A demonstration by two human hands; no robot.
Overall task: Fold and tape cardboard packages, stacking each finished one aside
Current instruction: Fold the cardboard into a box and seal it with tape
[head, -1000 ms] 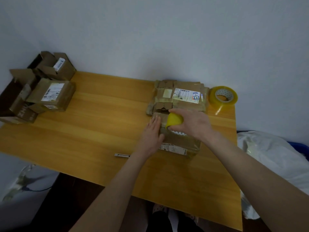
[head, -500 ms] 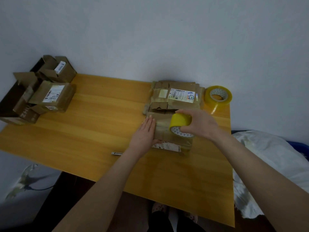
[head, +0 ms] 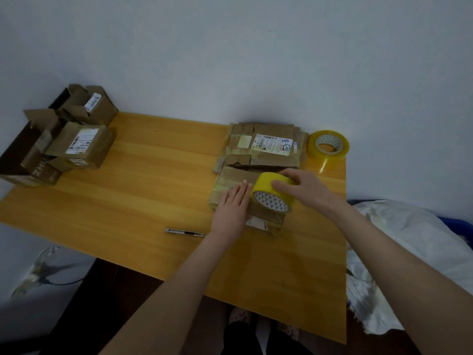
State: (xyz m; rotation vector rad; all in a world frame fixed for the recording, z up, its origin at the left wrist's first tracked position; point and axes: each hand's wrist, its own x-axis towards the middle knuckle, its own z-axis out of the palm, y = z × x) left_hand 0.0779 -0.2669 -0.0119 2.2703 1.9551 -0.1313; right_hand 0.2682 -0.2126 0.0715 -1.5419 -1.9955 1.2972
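Cardboard package lies flat right of centre on the table, just in front of a flattened cardboard stack. Its long axis is hard to call because the hands cover most of it. Left hand is flat, fingers straight, pressing its top. Right hand grips the yellow tape roll, which stands on edge on the package with its core facing the person. Package's near edge is partly hidden, label unreadable.
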